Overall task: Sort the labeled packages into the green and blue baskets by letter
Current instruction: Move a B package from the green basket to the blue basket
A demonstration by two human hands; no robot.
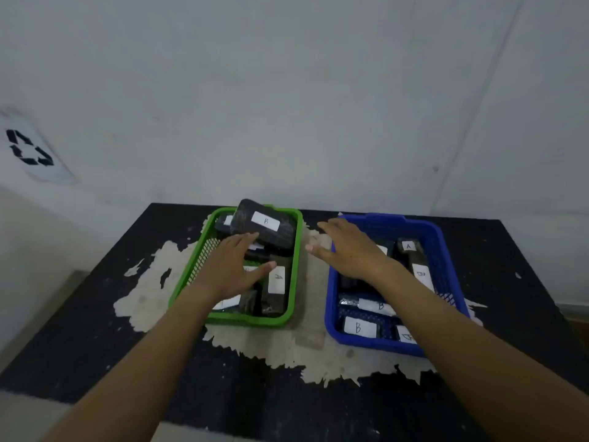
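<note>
A green basket (294,269) stands left of a blue basket (443,247) on the table. Both hold black packages with white letter labels. A package marked B (266,224) leans on the green basket's far rim, and one marked A (276,282) lies at its right side. In the blue basket I see packages marked B (358,327) near the front and one marked A (409,247) at the back. My left hand (236,266) hovers flat over the green basket, fingers spread, fingertips by the B package. My right hand (347,250) is spread over the blue basket's left rim, holding nothing.
The black table (95,314) has a large worn pale patch under and between the baskets. A white wall rises right behind the table. A white object with a recycling symbol (30,148) stands at the far left.
</note>
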